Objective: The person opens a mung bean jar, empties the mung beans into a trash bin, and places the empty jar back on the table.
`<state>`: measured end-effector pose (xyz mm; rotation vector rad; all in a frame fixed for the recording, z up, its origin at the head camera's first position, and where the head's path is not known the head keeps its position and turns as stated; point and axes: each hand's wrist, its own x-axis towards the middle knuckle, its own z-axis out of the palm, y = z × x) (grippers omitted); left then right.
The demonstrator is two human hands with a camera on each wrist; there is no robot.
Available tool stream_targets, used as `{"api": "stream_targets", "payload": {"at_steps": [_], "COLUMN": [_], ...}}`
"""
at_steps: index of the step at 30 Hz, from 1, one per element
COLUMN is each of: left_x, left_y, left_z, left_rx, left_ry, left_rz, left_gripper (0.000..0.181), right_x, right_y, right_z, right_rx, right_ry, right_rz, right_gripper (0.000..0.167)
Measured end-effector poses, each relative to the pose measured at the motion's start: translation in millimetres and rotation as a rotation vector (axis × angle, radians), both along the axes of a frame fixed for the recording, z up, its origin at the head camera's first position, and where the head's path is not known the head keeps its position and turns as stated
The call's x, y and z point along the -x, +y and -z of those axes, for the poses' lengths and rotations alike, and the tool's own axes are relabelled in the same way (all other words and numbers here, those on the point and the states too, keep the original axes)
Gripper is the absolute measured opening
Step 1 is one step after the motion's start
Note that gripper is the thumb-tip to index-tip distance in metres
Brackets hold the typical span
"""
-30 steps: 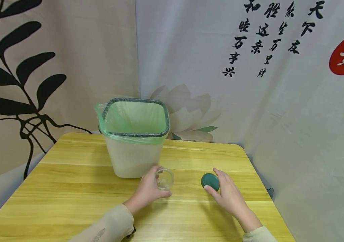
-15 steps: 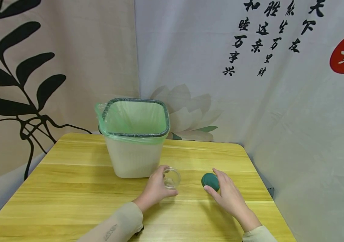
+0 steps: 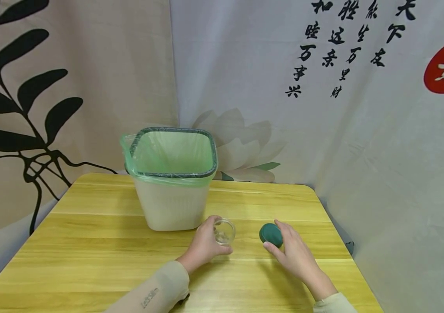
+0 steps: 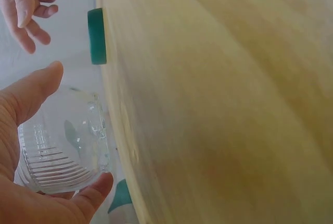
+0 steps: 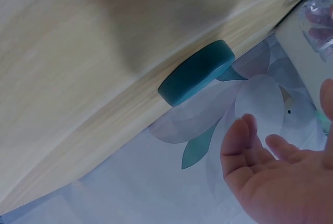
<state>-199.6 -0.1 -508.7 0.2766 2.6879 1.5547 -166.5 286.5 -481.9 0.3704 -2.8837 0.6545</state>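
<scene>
A clear ribbed glass jar point(image 3: 226, 231) is held by my left hand point(image 3: 208, 242), thumb on one side and fingers on the other. In the left wrist view the jar point(image 4: 65, 140) stays between thumb and fingers, close to the table surface; whether it touches is hard to tell. A round dark green lid point(image 3: 271, 235) lies on the table to the right of it. My right hand point(image 3: 294, 253) hovers beside this lid with thumb and fingers spread. The right wrist view shows a gap between the lid point(image 5: 196, 73) and the right hand's loosely bent fingers.
A white bin point(image 3: 173, 206) lined with a green bag point(image 3: 128, 156) stands behind my left hand. The wooden table point(image 3: 89, 256) ends at a hanging cloth point(image 3: 245, 65) printed with plants and writing.
My left hand has moved to the right with the jar, toward the lid. The right hand and the lid stay almost where they were. The view has shifted slightly.
</scene>
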Motion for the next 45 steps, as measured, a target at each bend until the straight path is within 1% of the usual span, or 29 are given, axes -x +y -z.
{"api": "stream_targets", "payload": {"at_steps": [10, 22, 27, 37, 45], "left_x": [3.5, 4.7, 4.5, 3.7, 3.4], "left_y": [3.1, 4.1, 3.9, 4.7, 3.4], "left_z": [5.8, 8.3, 9.8, 9.4, 8.7], "left_rx": [0.034, 0.080, 0.085, 0.104, 0.099], "left_ry": [0.015, -0.007, -0.028, -0.031, -0.032], "left_rz": [-0.004, 0.014, 0.028, 0.026, 0.023], "left_gripper": [0.098, 0.100, 0.103, 0.104, 0.112], "right_x": [-0.9, -0.8, -0.7, -0.7, -1.2], "right_y": [0.4, -0.5, -0.4, -1.6, -1.5], "right_z": [0.7, 0.2, 1.1, 0.9, 3.0], "right_rx": [0.000, 0.002, -0.004, -0.009, -0.010], "right_ry": [-0.015, -0.020, -0.017, -0.030, -0.024], "right_rz": [0.006, 0.009, 0.007, 0.006, -0.002], "right_gripper": [0.082, 0.080, 0.080, 0.080, 0.082]}}
